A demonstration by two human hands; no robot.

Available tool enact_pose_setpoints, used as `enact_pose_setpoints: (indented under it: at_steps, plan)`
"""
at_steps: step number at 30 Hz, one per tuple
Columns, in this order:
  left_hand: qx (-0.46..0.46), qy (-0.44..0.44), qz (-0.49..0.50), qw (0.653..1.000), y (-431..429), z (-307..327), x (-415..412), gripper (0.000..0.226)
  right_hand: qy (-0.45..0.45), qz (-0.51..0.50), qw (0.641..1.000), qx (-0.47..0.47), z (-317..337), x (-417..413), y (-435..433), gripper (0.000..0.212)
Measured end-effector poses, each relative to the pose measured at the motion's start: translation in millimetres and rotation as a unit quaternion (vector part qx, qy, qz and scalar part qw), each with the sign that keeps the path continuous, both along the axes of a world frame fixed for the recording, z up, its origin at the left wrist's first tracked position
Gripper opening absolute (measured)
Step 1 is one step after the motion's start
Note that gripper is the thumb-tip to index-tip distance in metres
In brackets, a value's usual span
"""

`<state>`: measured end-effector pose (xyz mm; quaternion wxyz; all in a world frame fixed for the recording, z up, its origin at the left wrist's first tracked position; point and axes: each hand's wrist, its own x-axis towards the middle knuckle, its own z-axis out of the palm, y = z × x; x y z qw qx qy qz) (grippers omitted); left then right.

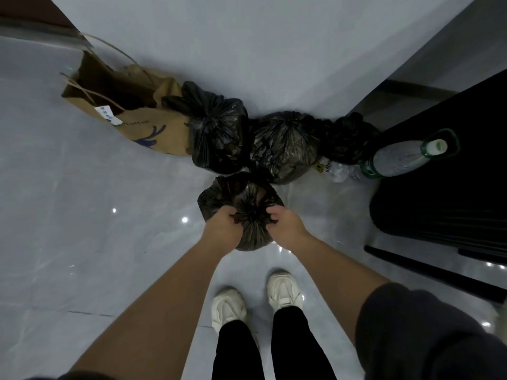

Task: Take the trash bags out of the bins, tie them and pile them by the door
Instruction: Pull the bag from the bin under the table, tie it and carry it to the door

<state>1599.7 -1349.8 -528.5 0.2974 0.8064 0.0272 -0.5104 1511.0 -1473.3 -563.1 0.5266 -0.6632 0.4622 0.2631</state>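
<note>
Trash bag gripped at its gathered top, close to the pile by the wall.
Left hand and right hand each have fingers curled tight round a bunched flap of the black bag, ahead of the white shoes. Just beyond it, three tied black bags lie against the wall, between a brown paper bag and a plastic bottle.

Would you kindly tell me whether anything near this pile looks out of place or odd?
A crushed clear bottle lies loose on the floor between the pile of black bags and the upright green-capped bottle, unbagged. Nothing looks spilled.
</note>
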Motion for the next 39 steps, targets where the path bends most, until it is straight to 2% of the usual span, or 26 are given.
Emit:
enact_pose_setpoints:
  at_steps: [5,9,14,22,26,28,32,35,39]
  plan:
    - [0.057,0.047,0.058,0.996,8,-44,2,0.061,0.069,-0.012,0.997,0.032,-34,-1,11,0.074]
    - [0.059,0.048,0.148,0.986,8,-107,1,0.080,0.041,-0.072,0.996,0.028,-89,2,14,0.091]
    - [0.034,0.062,0.215,0.974,-11,-145,6,0.083,-0.008,-0.114,0.993,0.020,-127,9,8,0.085]
    - [-0.018,0.095,0.272,0.957,-34,-153,12,0.077,-0.069,-0.129,0.989,-0.011,-128,21,-25,0.071]
    - [-0.035,0.100,0.285,0.953,-33,-150,6,0.073,-0.065,-0.118,0.991,-0.011,-122,21,-26,0.068]
    - [-0.032,0.070,0.268,0.960,-26,-148,1,0.070,-0.059,-0.122,0.991,-0.005,-121,18,-24,0.067]
    - [0.040,0.004,0.247,0.968,1,-193,-4,0.060,-0.033,-0.127,0.991,-0.008,-120,7,-26,0.069]
    - [0.095,0.037,0.239,0.966,-3,-163,-5,0.067,0.001,-0.122,0.993,-0.001,-123,2,-30,0.071]
    - [0.069,0.139,0.291,0.944,-6,-163,-12,0.071,0.071,-0.190,0.975,0.096,-125,2,-28,0.072]
